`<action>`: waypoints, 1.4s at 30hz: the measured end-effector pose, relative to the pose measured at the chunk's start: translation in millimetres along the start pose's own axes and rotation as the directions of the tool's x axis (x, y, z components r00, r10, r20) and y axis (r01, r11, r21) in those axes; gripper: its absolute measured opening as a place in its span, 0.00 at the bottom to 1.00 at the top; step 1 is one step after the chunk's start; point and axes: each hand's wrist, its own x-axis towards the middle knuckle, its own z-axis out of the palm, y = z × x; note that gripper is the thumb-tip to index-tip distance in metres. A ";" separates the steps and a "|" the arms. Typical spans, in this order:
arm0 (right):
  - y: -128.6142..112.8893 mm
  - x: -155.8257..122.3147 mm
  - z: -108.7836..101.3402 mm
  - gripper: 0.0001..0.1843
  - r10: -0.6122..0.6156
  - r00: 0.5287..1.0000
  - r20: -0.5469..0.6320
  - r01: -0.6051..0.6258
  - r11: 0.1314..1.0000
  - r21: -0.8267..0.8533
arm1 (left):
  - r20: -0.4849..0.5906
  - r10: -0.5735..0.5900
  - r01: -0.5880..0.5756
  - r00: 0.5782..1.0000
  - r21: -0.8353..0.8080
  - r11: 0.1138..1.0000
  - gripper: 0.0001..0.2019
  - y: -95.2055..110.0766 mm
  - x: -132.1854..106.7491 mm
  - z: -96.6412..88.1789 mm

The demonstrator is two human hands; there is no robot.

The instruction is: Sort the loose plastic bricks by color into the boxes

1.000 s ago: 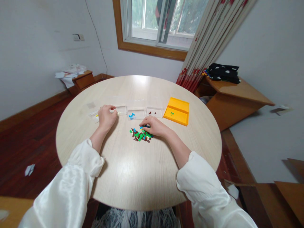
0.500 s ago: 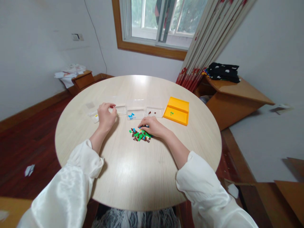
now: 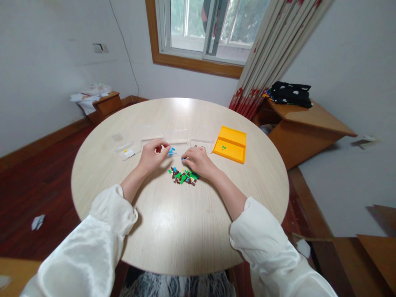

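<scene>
My right hand (image 3: 200,160) is just above a pile of small building bricks (image 3: 183,176) in green, brown, blue and yellow. Its fingertips pinch a small blue brick (image 3: 182,159). To the left, my left hand (image 3: 154,154) hovers at a clear box (image 3: 182,143) with several blue bricks (image 3: 172,151) inside. Thumb and index finger come together there; anything between them is too small to make out. Partly behind the right hand stands a second clear box (image 3: 206,145). Behind the left hand is another clear box (image 3: 148,140).
An open yellow case (image 3: 234,154) with a few green bricks (image 3: 223,147) sits on the right of the round table (image 3: 173,231). At the left lies a clear box (image 3: 126,153) holding a yellow piece. A wooden cabinet (image 3: 312,123) with black cloth stands beyond the table.
My left hand has moved right, from the left boxes to the box of blue bricks. My right hand has lifted slightly off the pile with a blue brick.
</scene>
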 end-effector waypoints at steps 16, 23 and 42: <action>-3.4 0.9 1.7 0.05 -0.183 0.947 -0.266 0.189 0.982 -0.004 | 0.411 -0.191 0.343 0.891 -0.334 0.878 0.19 10.7 -4.1 14.0; -5.1 0.7 3.6 0.04 -0.136 0.947 -0.290 0.197 0.961 0.193 | 0.430 -0.255 0.428 0.866 -0.374 0.822 0.17 11.0 -5.3 15.3; -8.3 -0.3 5.3 0.04 -0.035 0.936 -0.350 0.130 0.959 0.252 | 0.519 -0.277 0.532 0.808 -0.444 0.721 0.19 12.2 -6.9 14.8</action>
